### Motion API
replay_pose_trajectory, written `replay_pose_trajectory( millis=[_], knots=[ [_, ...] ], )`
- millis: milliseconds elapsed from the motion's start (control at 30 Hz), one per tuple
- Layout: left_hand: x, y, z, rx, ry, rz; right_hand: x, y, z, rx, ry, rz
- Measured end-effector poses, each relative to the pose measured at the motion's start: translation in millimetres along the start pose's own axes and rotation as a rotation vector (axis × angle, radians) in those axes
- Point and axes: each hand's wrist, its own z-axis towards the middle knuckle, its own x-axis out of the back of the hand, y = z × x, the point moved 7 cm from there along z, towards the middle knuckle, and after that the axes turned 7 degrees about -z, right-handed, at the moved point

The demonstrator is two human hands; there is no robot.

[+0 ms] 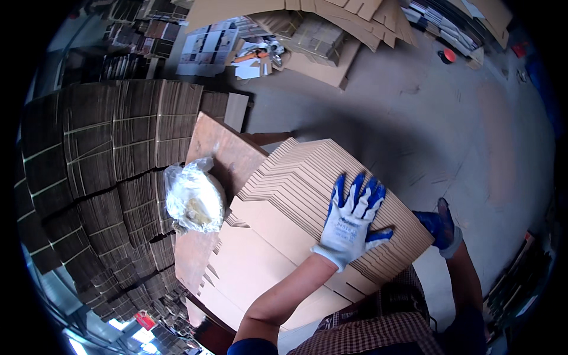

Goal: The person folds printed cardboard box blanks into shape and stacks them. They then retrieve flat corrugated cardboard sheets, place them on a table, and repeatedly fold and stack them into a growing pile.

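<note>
A fanned stack of flat brown cardboard sheets (278, 231) lies before me, its slotted edges stepped one over another. My left hand (346, 231), in a white glove with blue fingertips, rests flat on top of the stepped sheets with its fingers spread. At the stack's right edge is my right hand (441, 228), gloved in blue. Its thumb stands up, apart from the fingers, which point toward the sheets' edge and are partly hidden. Under the stack's left side shows a worn wooden board (222, 142). A crumpled clear plastic bag (195, 198) with a pale rounded thing inside sits on that board.
Tall piles of strapped cardboard bundles (112, 148) line the left side. More cardboard sheets (355, 18) and a tied bundle (313, 38) lie on the floor at the far side. A small red round object (449, 55) is on the grey floor at the far right.
</note>
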Motion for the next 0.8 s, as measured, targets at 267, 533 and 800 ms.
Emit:
replay_pose_trajectory(
  millis=[267,533,800],
  knots=[
    [12.6,-15.8,-31.3,-0.046,0.188,-0.222,-2.9,-12.8,16.3,-0.081,0.179,-0.310],
    [75.7,-143.9,-245.9,0.637,1.144,-0.575,-47.6,-90.7,23.1,0.409,-0.152,-0.782],
    [66.5,-35.5,-148.3,0.003,0.511,-0.447,-7.2,-58.4,56.8,-0.021,0.234,-0.840]
  ],
)
